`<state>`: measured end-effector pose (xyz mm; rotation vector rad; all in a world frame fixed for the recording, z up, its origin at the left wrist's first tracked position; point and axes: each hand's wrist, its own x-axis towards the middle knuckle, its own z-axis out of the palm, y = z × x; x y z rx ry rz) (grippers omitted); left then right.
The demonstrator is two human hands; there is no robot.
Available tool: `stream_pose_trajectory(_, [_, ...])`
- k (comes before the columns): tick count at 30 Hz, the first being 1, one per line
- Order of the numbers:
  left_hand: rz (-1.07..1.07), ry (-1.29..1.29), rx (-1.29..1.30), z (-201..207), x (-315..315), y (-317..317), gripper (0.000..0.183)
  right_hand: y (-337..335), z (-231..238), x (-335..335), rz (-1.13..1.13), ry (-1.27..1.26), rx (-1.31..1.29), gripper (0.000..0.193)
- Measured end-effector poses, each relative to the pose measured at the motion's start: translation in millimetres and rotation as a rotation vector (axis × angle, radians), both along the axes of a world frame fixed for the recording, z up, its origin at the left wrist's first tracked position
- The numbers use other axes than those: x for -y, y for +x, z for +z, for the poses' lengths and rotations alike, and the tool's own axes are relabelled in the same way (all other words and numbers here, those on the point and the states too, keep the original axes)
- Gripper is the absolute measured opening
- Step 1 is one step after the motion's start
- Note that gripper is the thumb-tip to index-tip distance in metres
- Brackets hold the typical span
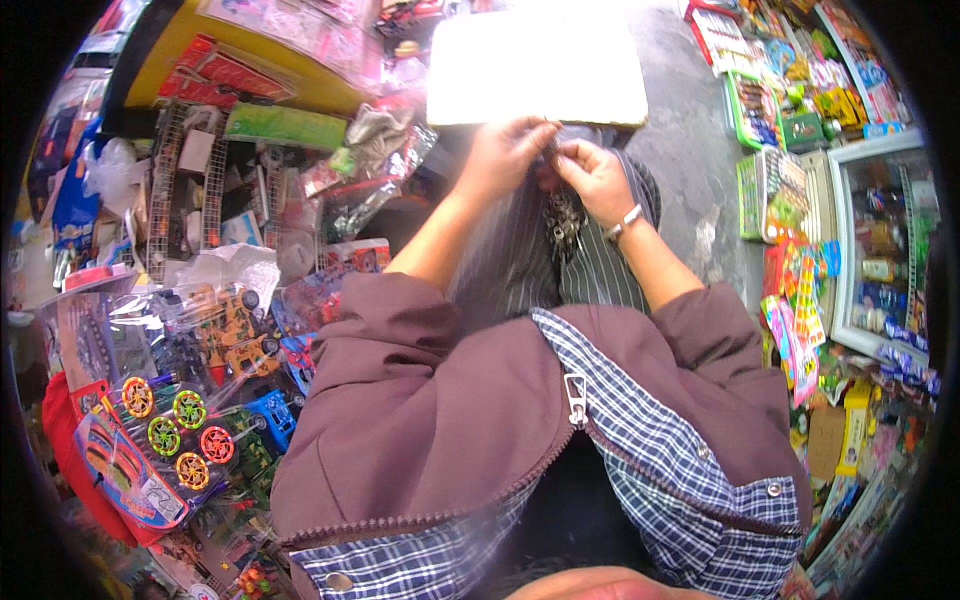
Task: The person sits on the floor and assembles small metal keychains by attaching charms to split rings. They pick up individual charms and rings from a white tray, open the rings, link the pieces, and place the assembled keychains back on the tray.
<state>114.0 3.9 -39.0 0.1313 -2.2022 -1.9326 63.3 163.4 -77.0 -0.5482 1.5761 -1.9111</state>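
Observation:
My left hand (503, 158) and my right hand (597, 180) meet in front of me, just at the near edge of a bright white board-like surface (538, 70). Both are closed, with thumbs and fingertips pinched together. A bunch of metal keys (565, 222) dangles from between them over my striped trousers (510, 265). The small dark piece between the fingertips is too small to make out clearly. A pale band sits round my right wrist.
Packaged toys, including colourful wheels (190, 437), crowd the left side near wire racks (168, 190). Along the right stand snack packets (795, 310), a green basket (755, 110) and a white-framed glass case (845, 250). Grey floor (700, 190) lies between.

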Motion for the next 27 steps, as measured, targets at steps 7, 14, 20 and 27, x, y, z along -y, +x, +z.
stream_pose_trajectory(7, [0.122,0.209,0.013,-2.6,1.0,7.8,0.024,4.8,22.6,-76.8,-0.193,0.181,-0.106,0.021])
stream_pose_trajectory(14, [0.113,0.440,-0.004,-3.0,0.1,13.3,0.016,88.9,60.8,-130.2,0.145,0.525,-0.937,0.051])
stream_pose_trajectory(20, [0.132,0.444,-0.043,2.9,0.8,19.3,0.017,93.6,45.0,-85.3,0.207,0.371,-1.326,0.029])
stream_pose_trajectory(27, [0.208,0.376,-0.105,-4.7,9.7,27.5,0.017,97.8,42.5,-73.6,-0.084,0.167,-0.805,0.015])
